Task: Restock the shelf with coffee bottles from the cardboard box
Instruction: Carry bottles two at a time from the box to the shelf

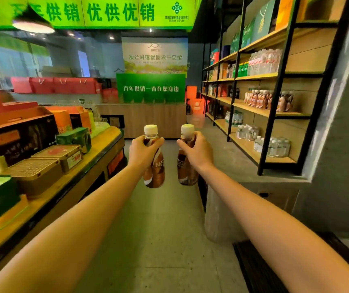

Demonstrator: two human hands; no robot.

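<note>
Grips first coffee bottle (155,172) in left hand (142,150), second coffee bottle (186,172) in right hand (197,151), fingers curled tight round both, upright.

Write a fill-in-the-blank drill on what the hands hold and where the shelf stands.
1. The left hand grips the left bottle and the right hand the right bottle, so ____ bottles are carried.
2. The left bottle's cap is ____.
3. The shelf of drinks stands on the person's ____ side.
Missing words: two; white; right.
</note>
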